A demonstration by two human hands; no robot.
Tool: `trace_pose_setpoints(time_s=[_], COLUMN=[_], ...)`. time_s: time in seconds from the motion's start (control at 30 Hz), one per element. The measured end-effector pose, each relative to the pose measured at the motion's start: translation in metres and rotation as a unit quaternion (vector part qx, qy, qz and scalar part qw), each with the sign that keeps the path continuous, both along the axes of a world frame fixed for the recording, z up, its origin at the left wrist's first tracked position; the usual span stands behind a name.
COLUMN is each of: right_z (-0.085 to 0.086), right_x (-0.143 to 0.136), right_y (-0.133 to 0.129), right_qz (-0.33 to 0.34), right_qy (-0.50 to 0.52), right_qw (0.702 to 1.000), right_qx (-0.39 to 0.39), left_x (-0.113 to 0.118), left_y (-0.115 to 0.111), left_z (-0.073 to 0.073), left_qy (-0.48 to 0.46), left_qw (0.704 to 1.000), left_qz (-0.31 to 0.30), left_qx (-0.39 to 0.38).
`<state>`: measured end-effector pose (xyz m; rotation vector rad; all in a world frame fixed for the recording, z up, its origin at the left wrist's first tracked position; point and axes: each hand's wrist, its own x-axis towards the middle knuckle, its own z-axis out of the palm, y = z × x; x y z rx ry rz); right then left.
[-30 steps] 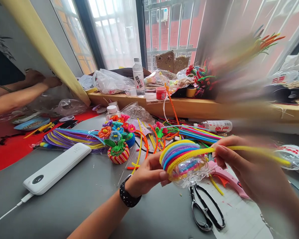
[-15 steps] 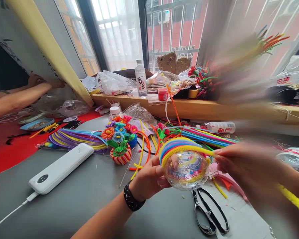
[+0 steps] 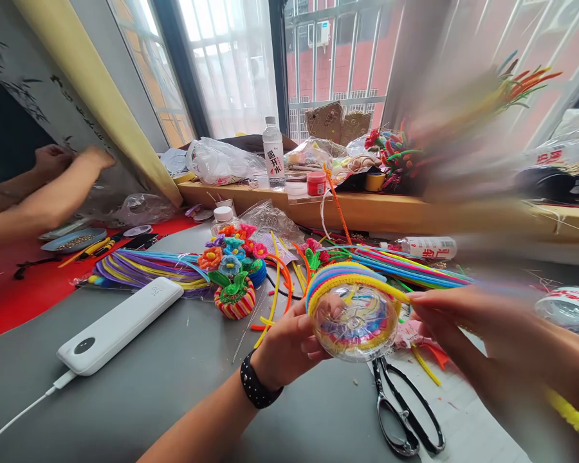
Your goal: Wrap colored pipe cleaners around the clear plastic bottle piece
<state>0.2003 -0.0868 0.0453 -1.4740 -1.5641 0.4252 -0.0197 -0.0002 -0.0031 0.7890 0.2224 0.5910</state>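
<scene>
My left hand (image 3: 296, 334) grips a clear plastic bottle base (image 3: 357, 341) by its left side, fingers partly seen through it. Rings of yellow, blue and pink pipe cleaner are wrapped around its wall. A yellow pipe cleaner (image 3: 393, 290) runs from the top of the wrap to my right hand (image 3: 482, 328), which pinches it between thumb and fingers. Its loose yellow end (image 3: 572, 411) shows beneath my blurred right forearm. Below the bottle base lie black-handled scissors (image 3: 408, 411), their blades hidden.
A flower pot of pipe cleaners (image 3: 234, 299) stands left of my hands, beside a white power bank (image 3: 120, 326). Pipe cleaner bundles (image 3: 149, 270) lie behind. A water bottle (image 3: 273, 154) stands on the wooden ledge (image 3: 231, 196). At far left another person's hands (image 3: 94, 157) work over red cloth.
The bottle base has tilted, turning its bottom more toward me, and my right hand has shifted slightly left with the yellow pipe cleaner. The other person's hands have moved.
</scene>
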Motion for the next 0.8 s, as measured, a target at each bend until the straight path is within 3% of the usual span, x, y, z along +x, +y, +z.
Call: trace_pose_setpoints(time_s=[0.1, 0.23, 0.37, 0.47, 0.57, 0.67, 0.8], right_z=[-0.001, -0.003, -0.003, -0.002, -0.004, -0.011, -0.018], right_x=[0.006, -0.002, -0.013, -0.011, -0.009, -0.020, -0.037], right_y=[-0.002, -0.004, -0.005, -0.004, -0.004, -0.007, -0.008], right_qz=[0.055, 0.039, -0.030, 0.000, 0.020, -0.045, -0.066], right_qy=[-0.248, -0.368, -0.350, -0.354, -0.317, -0.218, -0.161], right_qw=[0.962, 0.906, 0.893, 0.893, 0.920, 0.955, 0.966], right_qx=[0.104, 0.206, 0.280, 0.278, 0.229, 0.195, 0.191], left_x=[-0.001, -0.001, -0.001, -0.001, -0.001, -0.001, -0.001], left_y=[0.000, -0.001, -0.001, -0.001, 0.000, 0.000, -0.001], left_z=[0.001, 0.001, -0.001, -0.001, -0.001, 0.000, 0.001], left_qy=[-0.010, -0.015, -0.012, -0.013, -0.019, -0.019, 0.001], left_qw=[1.000, 0.999, 0.999, 0.999, 0.999, 0.999, 0.998], left_qz=[-0.007, -0.003, 0.007, 0.006, -0.003, -0.002, 0.017], left_qx=[-0.017, -0.041, -0.052, -0.052, -0.049, -0.050, -0.056])
